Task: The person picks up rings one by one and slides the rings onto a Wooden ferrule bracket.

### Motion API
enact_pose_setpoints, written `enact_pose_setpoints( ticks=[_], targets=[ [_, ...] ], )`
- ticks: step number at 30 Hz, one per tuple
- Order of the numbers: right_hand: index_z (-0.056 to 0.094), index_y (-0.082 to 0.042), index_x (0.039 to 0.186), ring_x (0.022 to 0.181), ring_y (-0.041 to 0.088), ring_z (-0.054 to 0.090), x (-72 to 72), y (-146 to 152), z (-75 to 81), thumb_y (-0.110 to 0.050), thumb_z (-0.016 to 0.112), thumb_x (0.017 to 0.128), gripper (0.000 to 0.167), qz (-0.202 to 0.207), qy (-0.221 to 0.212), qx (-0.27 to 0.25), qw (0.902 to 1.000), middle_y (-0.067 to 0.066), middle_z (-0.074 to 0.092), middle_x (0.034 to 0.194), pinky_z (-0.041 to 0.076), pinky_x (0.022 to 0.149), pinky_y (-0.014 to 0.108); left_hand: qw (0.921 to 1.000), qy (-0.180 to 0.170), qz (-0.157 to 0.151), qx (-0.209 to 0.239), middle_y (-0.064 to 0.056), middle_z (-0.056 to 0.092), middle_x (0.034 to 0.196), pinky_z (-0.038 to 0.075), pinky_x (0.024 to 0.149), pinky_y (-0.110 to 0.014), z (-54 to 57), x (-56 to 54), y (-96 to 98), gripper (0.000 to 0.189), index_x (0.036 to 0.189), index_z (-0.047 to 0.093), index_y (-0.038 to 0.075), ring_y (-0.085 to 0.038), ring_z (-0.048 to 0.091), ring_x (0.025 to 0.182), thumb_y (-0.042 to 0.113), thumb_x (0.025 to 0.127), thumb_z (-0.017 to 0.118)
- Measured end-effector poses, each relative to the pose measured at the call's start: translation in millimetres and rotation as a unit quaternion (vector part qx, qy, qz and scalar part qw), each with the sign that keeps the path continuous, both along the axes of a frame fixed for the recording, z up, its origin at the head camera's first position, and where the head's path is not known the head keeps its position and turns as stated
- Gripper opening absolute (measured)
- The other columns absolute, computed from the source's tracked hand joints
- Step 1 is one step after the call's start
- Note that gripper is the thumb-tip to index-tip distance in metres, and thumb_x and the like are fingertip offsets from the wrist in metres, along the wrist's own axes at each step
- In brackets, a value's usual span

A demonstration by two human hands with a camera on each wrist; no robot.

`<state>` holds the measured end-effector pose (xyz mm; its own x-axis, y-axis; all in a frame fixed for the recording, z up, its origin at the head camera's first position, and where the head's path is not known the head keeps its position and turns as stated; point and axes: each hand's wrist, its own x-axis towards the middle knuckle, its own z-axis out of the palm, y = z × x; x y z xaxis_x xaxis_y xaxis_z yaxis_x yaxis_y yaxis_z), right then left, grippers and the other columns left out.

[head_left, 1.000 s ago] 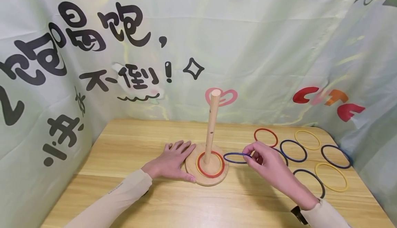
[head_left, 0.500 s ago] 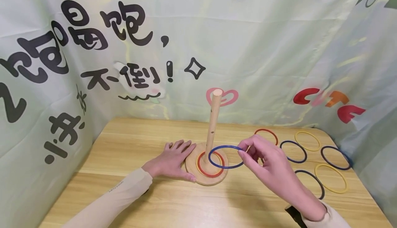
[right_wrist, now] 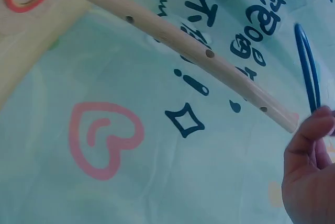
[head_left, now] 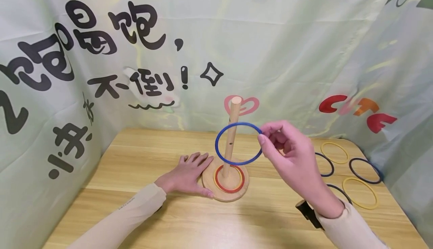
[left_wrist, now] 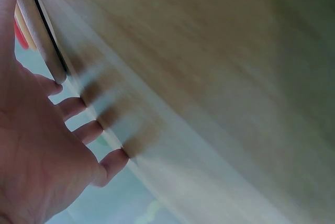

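Observation:
My right hand [head_left: 292, 153] pinches a blue ring [head_left: 218, 155] by its right side between thumb and fingers. In the head view the ring overlaps the upright wooden post [head_left: 231, 140]; the right wrist view shows the blue ring [right_wrist: 308, 67] apart from the post, near its top end. A red ring [head_left: 231, 192] and a yellow ring [head_left: 214, 175] lie around the post's foot on the round wooden base [head_left: 226, 197]. My left hand [head_left: 187, 175] is spread on the table against the base's left edge, thumb at its front.
Right of the base, several loose rings lie on the wooden table [head_left: 135, 219], among them a yellow ring [head_left: 376, 194] and a dark blue ring [head_left: 380, 173]. Some are partly hidden by my right hand. Printed cloth [head_left: 287, 53] hangs behind and at both sides.
My right hand has lifted the blue ring from low beside the base, moving it up and left to overlap the post in view. The left hand stays in place.

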<state>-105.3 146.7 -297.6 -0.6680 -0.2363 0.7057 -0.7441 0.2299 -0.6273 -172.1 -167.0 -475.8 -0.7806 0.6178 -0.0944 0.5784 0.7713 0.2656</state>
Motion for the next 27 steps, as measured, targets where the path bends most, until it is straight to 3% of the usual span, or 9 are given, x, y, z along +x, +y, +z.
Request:
enact_pose_setpoints(
  ticks=[4,12,19,27],
  targets=[
    [0.068,0.006,0.115,0.065,0.017,0.059,-6.8,-6,10.1,0.009,0.070,0.101,0.014,-0.012,-0.015,-0.040,0.9990,0.008,0.065,0.086,0.048,0.056,0.025,1.0000,-0.002,0.001,0.000,-0.014,0.026,0.178,0.024,0.115,-0.074,1.2,0.0,0.2,0.129,0.176,0.024,0.016,-0.045,0.023,0.160,0.091,0.081,0.069],
    [0.068,0.007,0.120,0.060,0.020,0.054,-27.1,-16,21.1,0.000,0.068,0.106,0.015,-0.004,-0.052,-0.128,0.9904,0.017,0.060,0.093,0.044,0.054,0.025,1.0000,0.002,-0.001,-0.001,-0.014,0.027,0.177,0.025,0.115,-0.074,2.1,0.0,0.7,0.128,0.176,0.025,0.016,-0.046,0.024,0.160,0.090,0.082,0.070],
    [0.068,0.004,0.118,0.059,0.018,0.053,-46.9,-18,15.4,-0.006,0.069,0.107,0.015,-0.020,-0.114,-0.124,0.9856,0.015,0.060,0.092,0.043,0.054,0.024,1.0000,0.002,0.000,-0.001,-0.014,0.027,0.177,0.025,0.115,-0.074,2.5,-0.4,0.5,0.128,0.176,0.025,0.016,-0.046,0.024,0.160,0.090,0.082,0.070],
    [0.068,-0.001,0.115,0.058,0.014,0.053,-66.4,-12,-13.2,-0.010,0.069,0.108,0.012,-0.020,-0.202,-0.072,0.9765,0.012,0.059,0.087,0.038,0.052,0.024,1.0000,0.004,-0.004,-0.002,-0.015,0.027,0.177,0.025,0.114,-0.074,-0.4,-1.4,0.2,0.129,0.176,0.025,0.015,-0.046,0.025,0.159,0.091,0.082,0.069]
  ],
)
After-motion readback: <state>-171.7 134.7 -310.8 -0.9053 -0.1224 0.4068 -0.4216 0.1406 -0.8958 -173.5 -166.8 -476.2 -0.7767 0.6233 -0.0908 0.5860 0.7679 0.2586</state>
